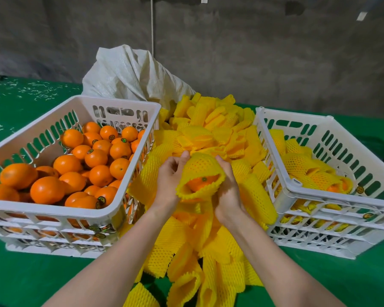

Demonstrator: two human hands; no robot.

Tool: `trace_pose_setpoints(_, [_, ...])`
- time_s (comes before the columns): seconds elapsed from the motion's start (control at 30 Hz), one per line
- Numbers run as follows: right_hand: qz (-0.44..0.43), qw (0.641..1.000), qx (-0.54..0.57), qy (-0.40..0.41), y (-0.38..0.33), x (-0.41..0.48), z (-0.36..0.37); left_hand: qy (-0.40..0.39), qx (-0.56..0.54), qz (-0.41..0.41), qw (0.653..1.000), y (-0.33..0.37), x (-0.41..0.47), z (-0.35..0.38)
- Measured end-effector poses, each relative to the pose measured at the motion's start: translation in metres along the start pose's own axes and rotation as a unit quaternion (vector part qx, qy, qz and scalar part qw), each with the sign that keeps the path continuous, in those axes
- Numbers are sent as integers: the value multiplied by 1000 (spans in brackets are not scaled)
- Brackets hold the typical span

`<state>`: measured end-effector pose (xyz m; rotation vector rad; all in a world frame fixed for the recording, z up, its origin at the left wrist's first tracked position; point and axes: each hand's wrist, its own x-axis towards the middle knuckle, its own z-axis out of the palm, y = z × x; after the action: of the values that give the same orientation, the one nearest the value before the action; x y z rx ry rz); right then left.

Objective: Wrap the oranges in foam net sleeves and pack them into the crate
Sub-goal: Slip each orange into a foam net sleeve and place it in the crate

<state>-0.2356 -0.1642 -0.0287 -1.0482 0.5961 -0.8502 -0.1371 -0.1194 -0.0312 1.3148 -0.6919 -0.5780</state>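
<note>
Well, the job looks to be in its early part, going by the two crates. Both hands are clamped on one foam net sleeve point(200, 167): the left hand point(170, 176) grips its left side with the thumb up near the top, and the right hand point(227, 187) grips its right side. The sleeve's mouth gapes toward the camera, and an orange point(201, 181) shows inside it, mostly covered but bare at the near end. So this orange sits between the hands, held above the loose sleeve heap point(208, 134) and not yet in a crate.

At nine o'clock from the hands, the supply crate point(111, 204) is piled well up with bare oranges point(93, 160), many of which I judge are left to wrap. At three o'clock stands the packing crate point(319, 193), holding a low layer of wrapped fruit point(315, 169). How many lie there is hard to count, since the yellow net blends together, but it seems only a handful. Spare sleeves spread from twelve o'clock down to six across the green desk point(20, 273), so supply is no limit. A white sack point(129, 72) slumps at eleven o'clock behind the heap.

What remains for this piece, in my judgement, is to close the net over the bare end and set it into the packing crate.
</note>
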Motion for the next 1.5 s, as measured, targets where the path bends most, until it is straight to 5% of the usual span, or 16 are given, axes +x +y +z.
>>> trace_pose_setpoints(0.1, [-142,973,-180,-2,-10,-4,-5,-78,-17,-149,986,9,7,-11])
trace_pose_setpoints(0.2, [-194,934,-300,-22,-9,-4,-11,-220,-112,-284,927,21,5,-16])
trace_pose_setpoints(0.37, [-258,923,-280,49,-13,-2,-20,-259,-154,-316,900,20,3,-11])
trace_pose_setpoints(0.57, [-233,930,-279,59,-14,-4,-20,-270,-156,-314,897,15,-3,1])
trace_pose_setpoints(0.87, [-188,952,-234,-59,-32,5,-35,-345,-106,-371,855,26,-5,5])
trace_pose_setpoints(0.97, [-181,949,-245,-78,-36,5,-43,-338,-85,-352,869,28,-9,9])
trace_pose_setpoints(1.13, [-225,930,-286,47,-25,-6,-51,-228,-117,-268,929,23,-11,21])
trace_pose_setpoints(1.3, [-212,930,-295,-61,-8,-28,-50,-174,-137,-191,956,18,-17,35])
trace_pose_setpoints(1.5, [-221,926,-306,10,-24,-30,-54,-164,-96,-151,970,20,-23,63])
